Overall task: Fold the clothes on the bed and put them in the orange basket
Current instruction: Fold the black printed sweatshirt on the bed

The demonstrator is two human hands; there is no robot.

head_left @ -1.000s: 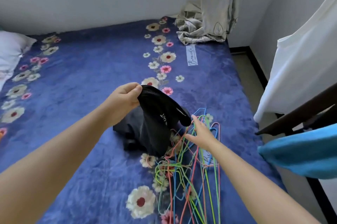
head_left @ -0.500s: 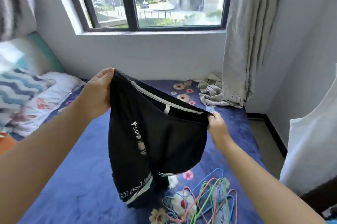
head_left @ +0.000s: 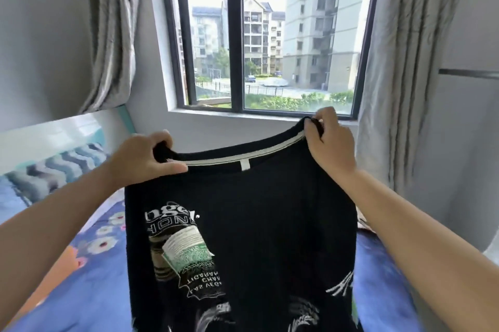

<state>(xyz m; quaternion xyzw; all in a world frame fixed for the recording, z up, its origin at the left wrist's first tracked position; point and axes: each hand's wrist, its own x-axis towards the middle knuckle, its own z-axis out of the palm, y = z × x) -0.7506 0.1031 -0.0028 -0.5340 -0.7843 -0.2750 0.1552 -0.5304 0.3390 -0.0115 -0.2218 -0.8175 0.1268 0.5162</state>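
A black printed T-shirt [head_left: 270,223] hangs spread out in the air in front of me, neckline on top, white and green graphics showing. My left hand [head_left: 145,161] grips its upper left edge beside the collar. My right hand [head_left: 329,140] pinches the upper right edge, held a little higher. The shirt's lower part runs out of the frame's bottom. Beneath it lies the bed with the blue floral cover [head_left: 89,291]. The orange basket is not in view.
A window [head_left: 270,42] with grey curtains [head_left: 113,34] on both sides faces me. Pillows, one with a wavy blue pattern [head_left: 54,172], sit at the bed's left end. A small orange patch [head_left: 64,258] shows at the left on the bed.
Both hands have lifted the black shirt from the bed and spread it wide at chest height. My view has tilted up toward the window; the hangers have left the frame.
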